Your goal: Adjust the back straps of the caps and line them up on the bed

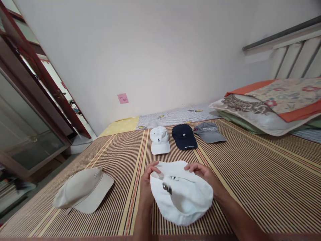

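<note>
Between my two hands is a white baseball cap (184, 201), its opening and a dark strap buckle facing me. My left hand (150, 174) grips it at the left end of the brim, fingers closed on the edge. On the opposite side, my right hand (200, 170) pinches the brim's right part. Beyond it, a white cap with a small dark logo (159, 139), a navy cap (184, 136) and a grey cap (210, 132) lie in a row. A beige cap (82, 190) rests to the left, its brim pointing right.
A striped bamboo mat (120, 160) covers the bed. Pillows, one with an orange-edged floral cover (288, 97), are stacked at the back right. A pink note (122, 98) is stuck on the wall behind. At the left stands a dark-framed door (50, 77).
</note>
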Demonstrator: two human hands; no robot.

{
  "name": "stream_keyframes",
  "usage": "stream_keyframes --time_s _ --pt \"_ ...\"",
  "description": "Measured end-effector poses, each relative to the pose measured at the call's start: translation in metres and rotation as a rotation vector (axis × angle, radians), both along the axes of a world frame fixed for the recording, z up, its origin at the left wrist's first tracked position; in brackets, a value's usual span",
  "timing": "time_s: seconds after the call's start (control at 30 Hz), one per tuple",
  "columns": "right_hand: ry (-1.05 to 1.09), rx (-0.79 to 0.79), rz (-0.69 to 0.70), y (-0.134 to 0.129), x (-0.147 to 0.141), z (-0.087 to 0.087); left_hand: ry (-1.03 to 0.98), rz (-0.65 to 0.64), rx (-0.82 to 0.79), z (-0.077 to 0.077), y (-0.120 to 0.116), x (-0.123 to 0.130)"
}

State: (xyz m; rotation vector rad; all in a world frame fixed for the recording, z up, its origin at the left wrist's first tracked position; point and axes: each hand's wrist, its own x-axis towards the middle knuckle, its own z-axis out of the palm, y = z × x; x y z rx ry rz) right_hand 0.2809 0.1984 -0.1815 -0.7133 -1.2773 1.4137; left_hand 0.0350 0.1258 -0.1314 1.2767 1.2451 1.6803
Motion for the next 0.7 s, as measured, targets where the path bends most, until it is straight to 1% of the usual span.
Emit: stream_keyframes --time_s 0.07,0.1,0.23,0.33,0.4,0.43,0.5,0.57,0.63,0.7 --pt "-0.063 0.052 -0.026 0.000 -0.001 -0.004 0.134 0.078 0.020 -0.003 0.003 -0.001" --pt "-0.097 0.070 -0.036 0.000 -0.002 -0.007 0.171 0.095 0.018 -0.005 0.005 -0.002" --pt "-0.157 0.076 -0.052 0.003 -0.006 -0.017 0.167 0.059 -0.040 -0.022 0.012 -0.009" --pt "-0.147 0.053 -0.065 0.008 -0.008 -0.022 0.244 0.028 -0.039 -0.033 0.015 -0.020" --pt "-0.125 0.031 -0.065 0.011 -0.009 -0.024 0.284 0.012 -0.037 -0.035 0.014 -0.029" --pt "-0.113 0.019 -0.064 0.012 -0.009 -0.025 0.292 0.014 -0.043 -0.034 0.012 -0.033" --pt "-0.090 -0.005 -0.063 0.013 -0.010 -0.027 0.312 0.032 -0.047 -0.025 0.006 -0.037" --pt "-0.070 -0.021 -0.065 0.013 -0.011 -0.029 0.341 0.039 -0.026 -0.010 -0.003 -0.035" --pt "-0.055 -0.028 -0.071 0.014 -0.012 -0.029 0.371 0.000 0.000 0.009 -0.014 -0.028" --pt "-0.041 -0.031 -0.087 0.014 -0.014 -0.030 0.386 -0.070 -0.021 0.027 -0.024 -0.018"
